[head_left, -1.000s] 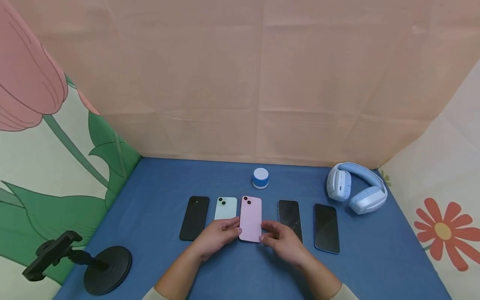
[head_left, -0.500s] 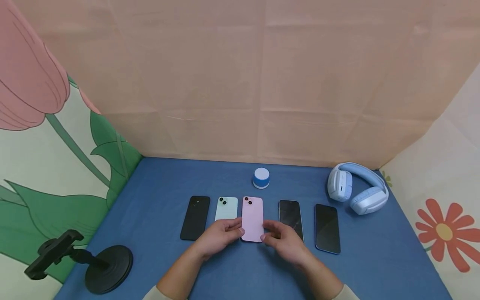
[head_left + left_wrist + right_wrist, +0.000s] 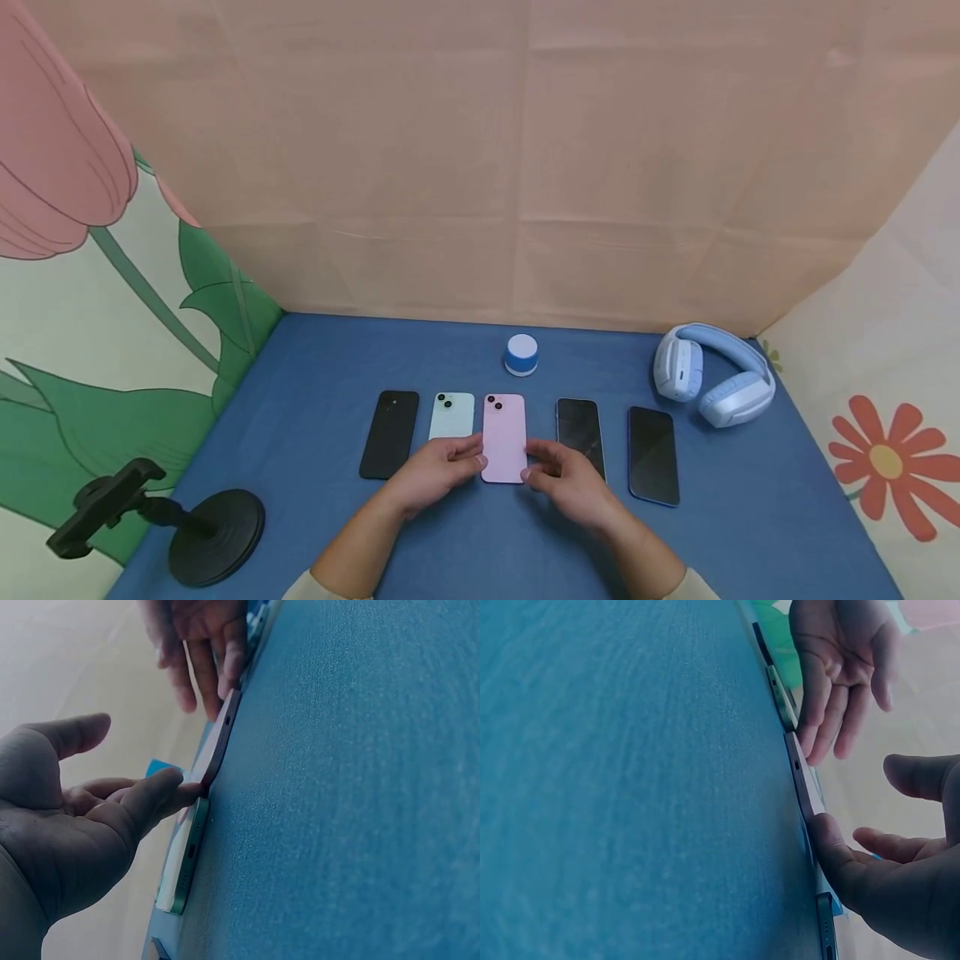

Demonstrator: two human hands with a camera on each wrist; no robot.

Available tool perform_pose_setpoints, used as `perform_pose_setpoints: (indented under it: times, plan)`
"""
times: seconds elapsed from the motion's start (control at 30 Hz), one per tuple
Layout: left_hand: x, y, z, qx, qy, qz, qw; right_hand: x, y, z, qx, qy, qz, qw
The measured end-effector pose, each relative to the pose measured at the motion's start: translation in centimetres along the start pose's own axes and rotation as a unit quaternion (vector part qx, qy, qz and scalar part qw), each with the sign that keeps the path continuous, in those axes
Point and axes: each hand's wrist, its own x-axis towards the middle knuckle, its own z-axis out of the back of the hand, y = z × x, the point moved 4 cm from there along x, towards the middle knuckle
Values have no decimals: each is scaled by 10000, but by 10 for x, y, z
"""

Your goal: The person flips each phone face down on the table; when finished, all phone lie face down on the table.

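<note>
Because the blue cloth (image 3: 465, 550) holds up its weight, we think, the pink phone (image 3: 504, 442) needs no squeezing, and we see it lying flat between the left hand (image 3: 433, 473) and the right hand (image 3: 568, 485). Each hand seems to touch the edge on its own side, close to the phone's near end. Neither hand is curled around it: the fingers are long and loose, and both thumbs stand away from it. With one hand on each side, we guess, it can't slip sideways. Its back faces up, so we can see its two camera spots (image 3: 498, 407). Just left of the pink phone is a mint phone (image 3: 452, 417), partly hidden by the left hand, and farther left lies a black phone (image 3: 389, 435). To its right we find a dark phone (image 3: 579, 427), partly behind the right hand, then a blue-edged phone (image 3: 653, 456), so the pink phone is in the middle. Behind it stands a small tub (image 3: 521, 357). Headphones (image 3: 729, 348) sit behind it to the right, and a black stand (image 3: 168, 514) is off to its left, maybe to leave the hands room.
</note>
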Motion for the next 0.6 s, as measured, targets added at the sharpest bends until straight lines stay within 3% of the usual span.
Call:
perform_pose_setpoints:
  times: [0.6]
  plan:
    - [2,5,3,59,-5,21,10000,1,-3,-1,59,2,0,10000]
